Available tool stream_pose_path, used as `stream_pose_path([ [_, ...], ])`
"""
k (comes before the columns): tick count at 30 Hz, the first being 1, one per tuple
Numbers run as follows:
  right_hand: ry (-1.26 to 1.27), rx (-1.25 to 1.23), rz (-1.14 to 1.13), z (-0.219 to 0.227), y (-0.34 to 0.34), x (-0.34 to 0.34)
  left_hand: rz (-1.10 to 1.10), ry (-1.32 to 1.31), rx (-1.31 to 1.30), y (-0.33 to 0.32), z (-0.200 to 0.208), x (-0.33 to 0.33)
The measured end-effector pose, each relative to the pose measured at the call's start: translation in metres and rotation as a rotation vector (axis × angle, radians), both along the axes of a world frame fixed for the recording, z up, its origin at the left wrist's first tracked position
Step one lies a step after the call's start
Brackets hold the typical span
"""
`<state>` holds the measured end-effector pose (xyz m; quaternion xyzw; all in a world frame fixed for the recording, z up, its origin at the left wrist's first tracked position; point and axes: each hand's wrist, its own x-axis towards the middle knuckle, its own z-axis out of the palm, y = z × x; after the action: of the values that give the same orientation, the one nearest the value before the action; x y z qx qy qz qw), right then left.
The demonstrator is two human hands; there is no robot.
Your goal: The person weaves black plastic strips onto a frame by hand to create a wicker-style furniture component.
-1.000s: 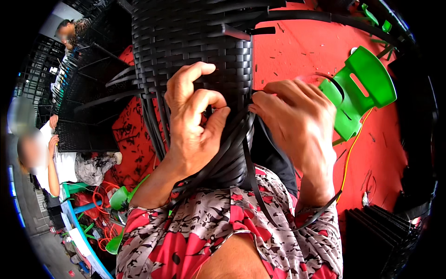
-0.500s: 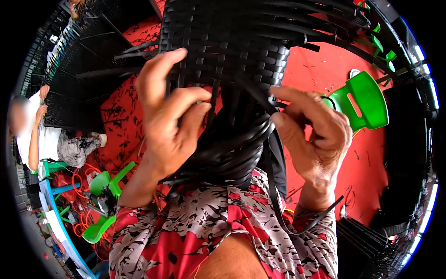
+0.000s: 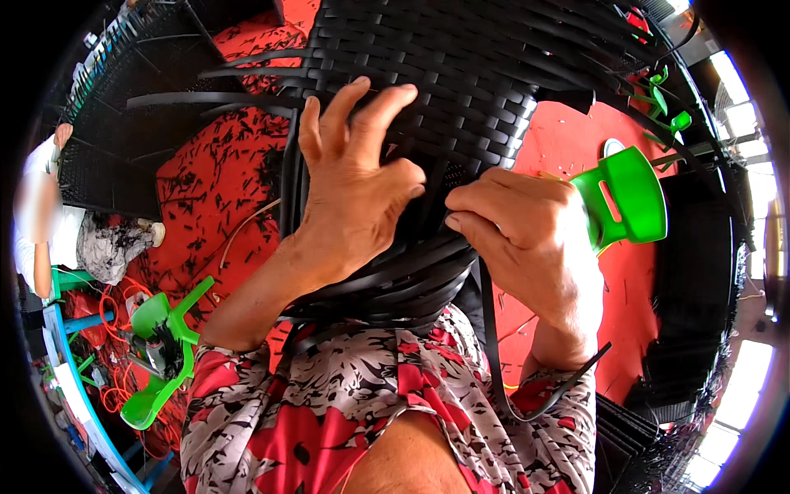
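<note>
Side by side at the near part of a black woven panel that spreads beyond them, the left hand half-curls with fingers raised and the right hand nearly pinches, though I can't tell whether either holds anything, bundled black strips lying just below.

weave: glossy plastic | right-side chair: smooth plastic | shirt: cloth

all-black basketweave panel up top, plain black strip lower right, bright red floor peppered with dark bits at left, super green chair right side, more green plastic lower left, busy red, grey and black floral shirt along the bottom
</note>
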<state>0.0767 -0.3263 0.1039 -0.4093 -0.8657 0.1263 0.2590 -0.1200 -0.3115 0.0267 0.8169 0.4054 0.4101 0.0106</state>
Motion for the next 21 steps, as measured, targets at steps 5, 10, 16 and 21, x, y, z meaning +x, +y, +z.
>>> stream_pose_path([
  [5,0.279,0.160,-0.091,-0.006,-0.003,-0.017,-0.035,-0.211,0.060,-0.014,0.031,-0.031],
  [10,0.337,-0.122,0.188,-0.024,0.012,-0.029,-0.090,-0.228,0.034,-0.020,0.026,-0.037],
  [16,0.033,-0.072,-0.087,-0.005,0.009,-0.030,0.099,0.033,0.061,-0.001,-0.012,-0.039],
  [21,-0.183,-0.033,0.055,-0.019,0.026,-0.041,0.110,0.079,0.008,0.004,-0.013,-0.032],
])
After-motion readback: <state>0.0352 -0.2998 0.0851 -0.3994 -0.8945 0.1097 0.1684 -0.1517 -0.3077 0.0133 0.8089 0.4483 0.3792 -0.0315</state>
